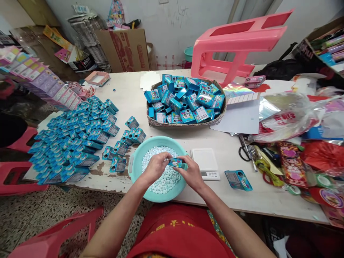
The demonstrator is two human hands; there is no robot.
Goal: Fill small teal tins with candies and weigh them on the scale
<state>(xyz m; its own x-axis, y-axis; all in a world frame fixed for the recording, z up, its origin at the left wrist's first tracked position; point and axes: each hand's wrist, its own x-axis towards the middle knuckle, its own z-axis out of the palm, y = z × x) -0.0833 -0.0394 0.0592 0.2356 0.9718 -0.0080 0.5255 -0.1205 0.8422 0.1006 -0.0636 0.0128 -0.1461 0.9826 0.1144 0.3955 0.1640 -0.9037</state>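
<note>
- Nearest: turquoise basin at the near edge of the bench, white pellets in it. Pellets look small, smooth and hard; expect them to roll and scatter if tipped.
- Both hands are over the basin, closed on one small blue box: left hand pinches its left end, right hand grips the right end, thumb and fingers. Printed face is up toward the viewer. What the left fingertips do at that end is partly hidden.
- Handling, my read: box is light, fairly stiff, glossy so a bit slick. Thin card or tin, can't tell. Hard squeezing on the broad faces could dent it; best hold is on the narrow edges or ends. Contents not visible, so weight unsure.
- Right of basin: white scale; display unreadable. Further right, a separate blue box lies on the bench, well apart.
- Left of basin: a loose group of blue boxes, then a dense block of them further left. Close-packed; lift singly by the edges, neighbours could topple.
- Far side: basket heaped with more blue boxes, jumbled at all angles. Top ones look easy to pick; slick faces could slide.
</note>
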